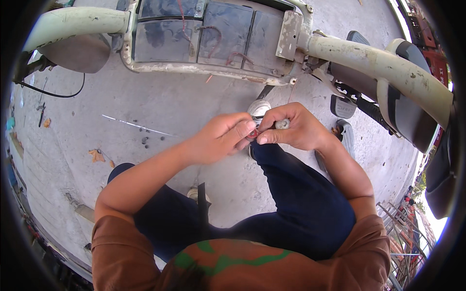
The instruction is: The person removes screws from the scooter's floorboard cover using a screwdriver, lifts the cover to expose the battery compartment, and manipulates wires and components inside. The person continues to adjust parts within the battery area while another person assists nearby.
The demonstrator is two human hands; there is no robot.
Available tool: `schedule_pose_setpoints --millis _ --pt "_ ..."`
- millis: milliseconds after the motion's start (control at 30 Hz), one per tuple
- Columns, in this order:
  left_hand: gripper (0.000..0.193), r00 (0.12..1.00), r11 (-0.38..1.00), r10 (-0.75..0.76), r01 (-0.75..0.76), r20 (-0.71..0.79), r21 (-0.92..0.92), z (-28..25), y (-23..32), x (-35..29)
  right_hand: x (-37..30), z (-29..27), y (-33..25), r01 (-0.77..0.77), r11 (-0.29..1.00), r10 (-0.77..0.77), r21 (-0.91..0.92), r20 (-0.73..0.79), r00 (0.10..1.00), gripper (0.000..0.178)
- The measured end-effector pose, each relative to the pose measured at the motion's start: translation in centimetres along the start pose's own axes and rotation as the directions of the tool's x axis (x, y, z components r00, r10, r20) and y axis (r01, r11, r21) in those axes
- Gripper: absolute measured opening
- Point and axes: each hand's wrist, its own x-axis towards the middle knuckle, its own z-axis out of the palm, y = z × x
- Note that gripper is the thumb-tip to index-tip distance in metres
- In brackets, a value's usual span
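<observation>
**Two Hands Meet Over a Small Red Piece Beside a Stripped Frame**

A person in a brown shirt (124,252) and dark blue trousers (310,218) sat on the near side of a concrete floor (194,104), both forearms angled inward. The left hand (223,138) pinched a small red piece (252,135) between thumb and fingers; the piece lay between the two hands, above the lower leg on the right, too small and too covered for an onlooker to make out its kind. The right hand (296,127) was curled around a pale round-ended thing (282,124), its thumb tip just beside the red piece. A white shoe (260,106) showed just behind the fingers.

On the far side stood a pale, chipped metal frame (194,69) holding dark box-like blocks (165,43), with a thin red wire (183,19) trailing over them. Thick pale tubes curved away from it to left and right. A black cable (68,96) arched at far left. Nearer on the left lay a thin white strip (121,121), several small dark bits (145,140) near it and a dry leaf (97,155). A grey pad (342,106) rested right of the hands.
</observation>
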Motion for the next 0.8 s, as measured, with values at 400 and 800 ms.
schedule_pose_setpoints --millis 400,800 --pt "0.033 0.995 0.999 0.006 -0.01 0.098 0.046 -0.9 -0.1 1.1 -0.9 -0.8 -0.3 0.019 0.996 -0.021 -0.093 -0.027 0.999 0.023" --pt "0.009 0.982 0.932 0.15 -0.103 -0.113 0.347 -0.2 0.4 0.8 -1.1 -0.1 -1.2 0.036 0.973 -0.055 -0.229 -0.074 0.996 0.015"
